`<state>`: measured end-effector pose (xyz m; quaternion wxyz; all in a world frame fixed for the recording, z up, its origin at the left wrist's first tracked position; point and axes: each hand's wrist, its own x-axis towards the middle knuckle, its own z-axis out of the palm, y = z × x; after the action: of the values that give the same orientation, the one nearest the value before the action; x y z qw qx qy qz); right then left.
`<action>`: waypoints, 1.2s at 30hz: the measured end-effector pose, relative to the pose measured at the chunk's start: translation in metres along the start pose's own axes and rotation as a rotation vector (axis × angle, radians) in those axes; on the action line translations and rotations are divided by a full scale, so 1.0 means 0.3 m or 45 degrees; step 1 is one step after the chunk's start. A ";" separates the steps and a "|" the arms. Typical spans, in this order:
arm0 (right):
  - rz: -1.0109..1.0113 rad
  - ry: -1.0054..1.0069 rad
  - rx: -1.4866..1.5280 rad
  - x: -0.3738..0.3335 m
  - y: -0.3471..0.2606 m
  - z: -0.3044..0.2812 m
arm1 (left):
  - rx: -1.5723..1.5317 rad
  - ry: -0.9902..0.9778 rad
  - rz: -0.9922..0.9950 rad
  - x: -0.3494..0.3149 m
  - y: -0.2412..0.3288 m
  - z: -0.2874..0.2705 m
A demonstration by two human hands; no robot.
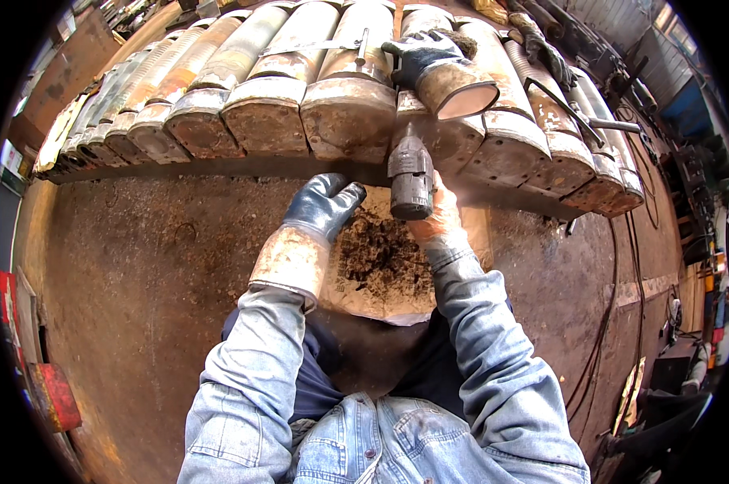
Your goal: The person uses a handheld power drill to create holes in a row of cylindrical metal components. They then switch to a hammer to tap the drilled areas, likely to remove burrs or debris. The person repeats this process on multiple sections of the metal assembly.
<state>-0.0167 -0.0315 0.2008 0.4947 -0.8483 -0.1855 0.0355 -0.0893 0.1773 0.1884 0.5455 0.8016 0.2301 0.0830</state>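
Observation:
In my bare right hand (439,211) is a dark grey power drill (413,179). Its narrow front points away from me, at the end of a rusty metal cylinder (449,139); I cannot tell whether the tip touches. My left hand (326,206) wears a blue-coated work glove with a stained beige cuff. Its fingers curl inward just below the neighbouring cylinder (348,121), and nothing shows in them. A matching empty glove (453,77) lies on top of the cylinders, its cuff opening toward me.
Rusty cylinders (207,121) stand side by side in a long row. A thin metal rod (362,48) and a black angled bar tool (564,111) lie on them. Below my hands, dark debris covers a cardboard sheet (364,302). Cables (602,339) run along the floor at right.

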 end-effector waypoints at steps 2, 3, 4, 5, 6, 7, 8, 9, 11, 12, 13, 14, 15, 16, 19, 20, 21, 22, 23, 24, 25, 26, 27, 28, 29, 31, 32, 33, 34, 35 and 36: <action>0.022 0.005 -0.063 0.009 0.029 -0.015 | -0.046 -0.017 -0.016 -0.006 0.030 0.015; 0.034 0.006 -0.094 0.012 0.042 -0.021 | -0.069 -0.025 -0.025 -0.009 0.046 0.019; 0.035 0.004 -0.140 0.009 0.054 -0.029 | -0.080 -0.051 -0.012 -0.008 0.054 0.025; 0.020 -0.016 -0.165 0.009 0.031 -0.021 | -0.077 -0.049 -0.004 -0.013 0.063 0.000; 0.005 -0.036 -0.190 0.011 0.015 -0.010 | -0.073 -0.047 0.003 -0.019 0.070 -0.022; 0.069 -0.068 0.314 0.027 0.058 0.001 | -0.128 -0.054 0.002 -0.020 0.085 -0.023; 0.133 -0.089 0.808 0.050 0.143 0.014 | -0.191 -0.074 0.004 -0.019 0.102 -0.008; 0.194 -0.120 1.312 0.065 0.194 0.027 | -0.246 -0.085 -0.002 -0.017 0.107 -0.002; 0.206 -0.197 1.814 0.052 0.203 0.038 | -0.363 -0.100 0.024 0.003 0.086 -0.005; 0.212 -0.234 2.064 0.041 0.208 0.044 | -0.423 -0.108 0.037 0.011 0.077 -0.005; 0.243 -0.186 2.050 0.023 0.190 0.038 | -0.431 -0.074 -0.053 -0.021 0.141 -0.002; 0.269 -0.160 2.045 0.010 0.151 0.047 | -0.432 -0.079 -0.050 -0.011 0.129 -0.013; 0.319 -0.178 2.078 0.004 0.118 0.053 | -0.432 -0.084 -0.046 0.009 0.111 -0.027; 0.364 -0.181 2.108 -0.001 0.105 0.051 | -0.434 -0.102 -0.039 0.023 0.107 -0.028; 0.294 -0.281 1.996 0.021 0.139 0.089 | -0.587 -0.100 -0.027 0.035 0.094 -0.020; 0.236 -0.292 1.808 0.024 0.136 0.098 | -0.637 -0.094 -0.024 0.037 0.091 -0.021; 0.179 -0.296 1.614 0.025 0.133 0.106 | -0.651 -0.070 0.017 0.050 0.069 -0.021; 0.125 -0.298 1.428 0.028 0.121 0.116 | -0.736 -0.068 0.023 0.054 0.059 -0.028; -0.049 -0.245 0.727 0.024 0.084 0.119 | -0.817 -0.056 0.027 0.054 0.049 -0.043; -0.218 -0.179 0.025 0.022 0.043 0.119 | -0.898 -0.043 0.032 0.052 0.040 -0.058; -0.104 -0.210 0.141 0.027 0.019 0.105 | -0.816 -0.023 0.041 0.046 0.053 -0.061; 0.012 -0.230 0.258 0.032 -0.007 0.093 | -0.732 -0.003 0.051 0.038 0.067 -0.065; -0.029 -0.264 0.234 0.046 0.004 0.081 | -0.653 0.006 0.055 0.032 0.079 -0.056; -0.042 -0.252 0.194 0.042 0.012 0.073 | -0.684 0.006 0.040 0.029 0.089 -0.045; -0.056 -0.240 0.155 0.038 0.016 0.067 | -0.714 0.005 0.024 0.027 0.098 -0.034; -0.045 -0.253 0.123 0.032 -0.027 0.086 | -0.705 0.052 0.014 0.007 0.120 -0.072; 0.008 -0.251 0.103 0.028 -0.031 0.096 | -0.681 0.056 0.010 0.004 0.118 -0.075; -0.045 -0.127 0.357 0.071 0.146 0.154 | -0.677 0.017 0.021 0.008 0.142 -0.040; 0.030 -0.116 0.775 0.069 0.131 0.194 | -0.656 0.001 0.025 0.015 0.125 -0.044; 0.100 -0.083 1.191 0.066 0.115 0.230 | -0.636 -0.016 0.029 0.025 0.101 -0.048; -0.008 -0.044 0.793 0.062 0.110 0.225 | -0.615 -0.033 0.034 0.032 0.084 -0.052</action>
<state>-0.0066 0.0163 0.1407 0.7276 -0.6548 -0.1767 0.1036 -0.0797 0.1872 0.2164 0.7233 0.6517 0.1859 0.1324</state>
